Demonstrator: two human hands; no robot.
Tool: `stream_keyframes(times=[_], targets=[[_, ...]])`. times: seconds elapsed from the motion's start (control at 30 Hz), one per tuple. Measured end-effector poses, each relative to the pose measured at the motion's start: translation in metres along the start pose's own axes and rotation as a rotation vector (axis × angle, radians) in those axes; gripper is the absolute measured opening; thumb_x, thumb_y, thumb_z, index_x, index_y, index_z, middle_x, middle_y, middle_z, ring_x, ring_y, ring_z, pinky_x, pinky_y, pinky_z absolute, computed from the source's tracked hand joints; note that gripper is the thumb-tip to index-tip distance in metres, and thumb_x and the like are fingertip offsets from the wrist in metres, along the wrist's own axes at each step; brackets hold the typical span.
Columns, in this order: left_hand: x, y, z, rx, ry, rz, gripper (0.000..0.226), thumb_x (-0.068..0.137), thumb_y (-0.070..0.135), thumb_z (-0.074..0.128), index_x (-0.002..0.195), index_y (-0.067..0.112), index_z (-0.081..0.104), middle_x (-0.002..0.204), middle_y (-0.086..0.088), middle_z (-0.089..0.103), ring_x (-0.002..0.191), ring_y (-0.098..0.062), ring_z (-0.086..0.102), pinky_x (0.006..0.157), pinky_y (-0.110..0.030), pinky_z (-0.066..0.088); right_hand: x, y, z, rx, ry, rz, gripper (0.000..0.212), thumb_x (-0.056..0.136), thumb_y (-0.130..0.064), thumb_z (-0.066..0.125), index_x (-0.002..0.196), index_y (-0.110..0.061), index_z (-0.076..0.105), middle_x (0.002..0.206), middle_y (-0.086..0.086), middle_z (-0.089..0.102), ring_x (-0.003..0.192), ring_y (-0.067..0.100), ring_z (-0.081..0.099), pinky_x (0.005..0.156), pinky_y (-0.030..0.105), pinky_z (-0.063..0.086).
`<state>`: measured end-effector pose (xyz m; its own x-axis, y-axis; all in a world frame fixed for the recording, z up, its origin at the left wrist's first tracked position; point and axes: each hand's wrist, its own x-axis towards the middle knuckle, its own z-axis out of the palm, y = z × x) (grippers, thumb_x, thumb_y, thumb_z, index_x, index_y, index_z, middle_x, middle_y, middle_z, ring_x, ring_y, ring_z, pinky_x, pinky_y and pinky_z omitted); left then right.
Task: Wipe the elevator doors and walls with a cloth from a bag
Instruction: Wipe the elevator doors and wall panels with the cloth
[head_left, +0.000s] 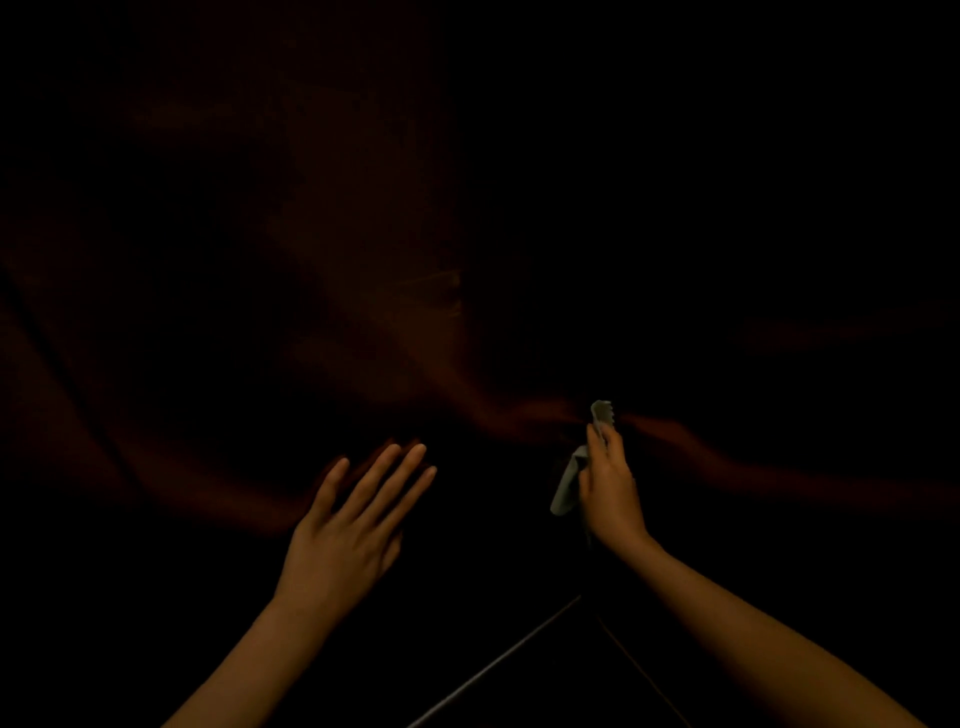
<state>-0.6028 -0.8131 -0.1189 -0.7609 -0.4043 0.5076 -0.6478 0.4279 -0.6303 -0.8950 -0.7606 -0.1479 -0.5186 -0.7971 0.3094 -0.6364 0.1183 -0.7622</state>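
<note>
The scene is very dark. A dark, reflective elevator wall (363, 312) fills the view, showing faint reddish reflections. My left hand (353, 514) is spread with straight fingers, flat against or just in front of the wall at lower centre. To its right, my right hand (608, 488) grips a pale grey cloth (569, 480). One end of the cloth sticks up above my fingers and the other hangs down to the left of my palm. The cloth is held at the wall surface. No bag is visible.
A thin pale line (498, 660) runs diagonally at the bottom centre, where wall and floor or two panels meet. A faint dark seam (62, 364) slants across the left side. Everything else is too dark to make out.
</note>
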Motion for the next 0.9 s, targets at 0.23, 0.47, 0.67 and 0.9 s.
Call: stream_keyframes(times=[0.23, 0.47, 0.67, 0.9], targets=[[0.000, 0.002, 0.010, 0.061, 0.059, 0.008, 0.062, 0.090, 0.039, 0.027, 0.149, 0.023, 0.020, 0.158, -0.002, 0.009, 0.145, -0.020, 0.007, 0.116, -0.049, -0.004, 0.007, -0.008, 0.000, 0.067, 0.090, -0.053, 0.053, 0.096, 0.002, 0.036, 0.146, -0.008, 0.021, 0.157, 0.005, 0.009, 0.139, 0.016, 0.021, 0.093, -0.001, 0.015], [0.000, 0.002, 0.013, 0.068, 0.085, -0.005, 0.061, 0.091, 0.040, 0.025, 0.150, 0.024, 0.018, 0.159, -0.002, 0.006, 0.145, -0.019, 0.006, 0.116, -0.049, -0.006, 0.004, -0.007, 0.007, 0.073, 0.128, -0.095, 0.055, 0.092, 0.011, 0.034, 0.145, -0.003, 0.023, 0.155, 0.009, 0.013, 0.139, 0.014, 0.019, 0.094, -0.006, 0.008], [-0.001, 0.002, 0.015, 0.084, 0.110, -0.008, 0.061, 0.090, 0.040, 0.027, 0.149, 0.025, 0.019, 0.159, -0.002, 0.005, 0.145, -0.019, 0.004, 0.116, -0.049, -0.005, 0.013, -0.010, 0.002, 0.055, 0.200, -0.184, 0.062, 0.089, 0.017, 0.032, 0.146, -0.005, 0.020, 0.154, 0.004, 0.012, 0.134, 0.007, 0.016, 0.105, 0.003, 0.017], [-0.001, 0.004, 0.015, 0.102, 0.109, -0.014, 0.062, 0.091, 0.041, 0.026, 0.150, 0.024, 0.018, 0.159, -0.002, 0.006, 0.145, -0.020, 0.005, 0.116, -0.050, -0.006, 0.009, -0.018, 0.008, 0.002, 0.130, -0.113, 0.063, 0.090, 0.014, 0.034, 0.147, -0.007, 0.015, 0.157, 0.005, 0.006, 0.140, 0.016, 0.019, 0.109, 0.015, 0.023]])
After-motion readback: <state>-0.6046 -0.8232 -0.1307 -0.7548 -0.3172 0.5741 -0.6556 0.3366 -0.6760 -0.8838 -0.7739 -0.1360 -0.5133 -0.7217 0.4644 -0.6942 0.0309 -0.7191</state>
